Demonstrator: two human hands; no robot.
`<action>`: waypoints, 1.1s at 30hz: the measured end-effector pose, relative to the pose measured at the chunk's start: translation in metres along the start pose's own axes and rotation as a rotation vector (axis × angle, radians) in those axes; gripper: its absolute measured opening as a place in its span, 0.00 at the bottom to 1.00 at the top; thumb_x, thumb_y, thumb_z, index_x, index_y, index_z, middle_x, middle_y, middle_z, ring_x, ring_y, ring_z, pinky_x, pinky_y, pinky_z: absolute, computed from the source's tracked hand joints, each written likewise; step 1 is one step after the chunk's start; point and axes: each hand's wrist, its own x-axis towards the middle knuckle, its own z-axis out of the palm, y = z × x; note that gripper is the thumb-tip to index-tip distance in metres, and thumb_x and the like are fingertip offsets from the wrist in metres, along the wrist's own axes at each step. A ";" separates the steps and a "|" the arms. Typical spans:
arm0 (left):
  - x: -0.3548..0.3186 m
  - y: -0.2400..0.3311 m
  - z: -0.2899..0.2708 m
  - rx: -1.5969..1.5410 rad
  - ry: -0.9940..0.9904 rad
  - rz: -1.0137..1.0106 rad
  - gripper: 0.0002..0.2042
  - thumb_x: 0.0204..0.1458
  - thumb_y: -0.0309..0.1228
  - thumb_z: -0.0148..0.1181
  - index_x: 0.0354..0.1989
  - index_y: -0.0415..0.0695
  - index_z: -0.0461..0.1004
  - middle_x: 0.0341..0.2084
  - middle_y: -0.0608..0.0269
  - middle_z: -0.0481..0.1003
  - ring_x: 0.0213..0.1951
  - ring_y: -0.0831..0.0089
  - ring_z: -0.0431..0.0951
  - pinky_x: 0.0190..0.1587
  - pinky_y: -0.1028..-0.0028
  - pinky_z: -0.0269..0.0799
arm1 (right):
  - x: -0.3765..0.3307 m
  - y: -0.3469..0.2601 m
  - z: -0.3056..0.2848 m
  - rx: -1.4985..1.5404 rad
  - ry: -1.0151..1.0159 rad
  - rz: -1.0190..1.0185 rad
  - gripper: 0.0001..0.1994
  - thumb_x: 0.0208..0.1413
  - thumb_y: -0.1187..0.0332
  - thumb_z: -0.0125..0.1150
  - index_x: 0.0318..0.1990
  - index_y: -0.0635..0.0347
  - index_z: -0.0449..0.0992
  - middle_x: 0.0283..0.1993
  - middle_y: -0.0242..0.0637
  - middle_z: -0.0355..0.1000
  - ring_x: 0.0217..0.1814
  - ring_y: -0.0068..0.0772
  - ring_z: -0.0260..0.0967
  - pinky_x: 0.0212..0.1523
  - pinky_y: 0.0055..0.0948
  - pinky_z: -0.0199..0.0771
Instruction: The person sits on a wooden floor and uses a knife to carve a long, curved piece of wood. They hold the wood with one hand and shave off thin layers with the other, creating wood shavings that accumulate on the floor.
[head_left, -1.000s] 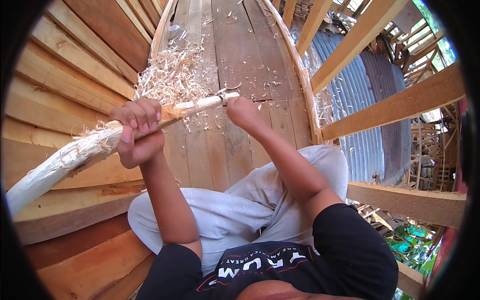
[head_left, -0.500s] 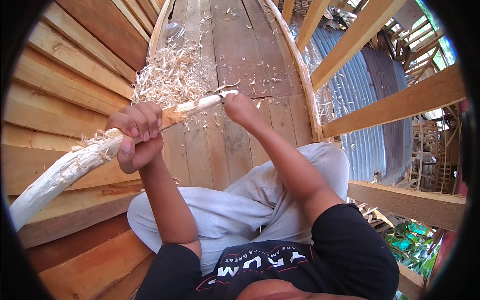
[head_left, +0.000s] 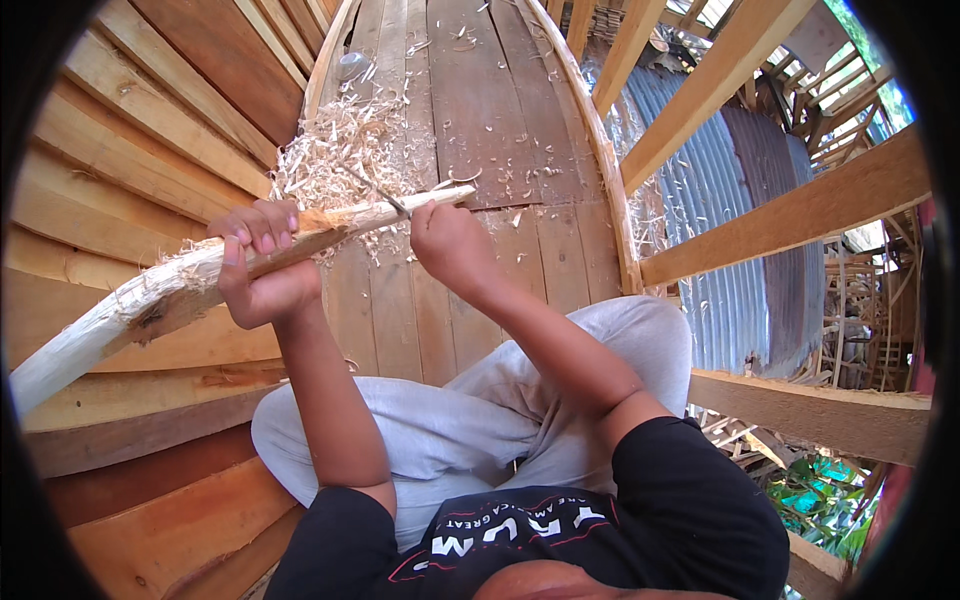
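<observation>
The left grip point(head_left: 280, 292) clasps a pale, frayed, brown-patched pole point(head_left: 183, 285), the right grip point(head_left: 452, 245) a thin-bladed knife point(head_left: 386, 197).

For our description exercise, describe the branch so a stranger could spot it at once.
On the plank floor, find the heap of curly shavings left of centre. Just below it in the picture, the left hand grips the branch. Unlike the flat boards beside it, it is rounded, rough with shreds, and narrows to a tip.

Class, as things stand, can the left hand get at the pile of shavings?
Probably not without letting go: the left hand is wrapped around the stick, though the pile of shavings looks close, just beyond it.
</observation>
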 end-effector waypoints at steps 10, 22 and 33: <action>-0.001 0.003 0.000 -0.012 0.075 -0.023 0.06 0.46 0.33 0.51 0.24 0.48 0.63 0.17 0.69 0.60 0.24 0.75 0.60 0.33 0.71 0.58 | 0.024 0.032 0.017 -0.085 0.034 0.048 0.27 0.59 0.57 0.34 0.27 0.69 0.77 0.32 0.59 0.74 0.37 0.63 0.72 0.44 0.52 0.71; -0.001 -0.004 -0.012 -0.002 0.104 -0.002 0.06 0.48 0.33 0.51 0.25 0.47 0.62 0.18 0.69 0.58 0.24 0.75 0.59 0.35 0.70 0.59 | 0.031 0.063 0.018 -0.149 0.044 0.173 0.27 0.59 0.55 0.34 0.36 0.67 0.79 0.40 0.57 0.74 0.45 0.58 0.72 0.49 0.49 0.70; -0.013 -0.001 0.000 -0.025 0.076 0.013 0.05 0.45 0.31 0.52 0.25 0.45 0.63 0.17 0.66 0.61 0.23 0.75 0.62 0.33 0.71 0.61 | 0.034 0.082 0.019 -0.156 0.013 0.233 0.26 0.59 0.55 0.33 0.43 0.65 0.78 0.47 0.57 0.73 0.52 0.57 0.70 0.52 0.48 0.68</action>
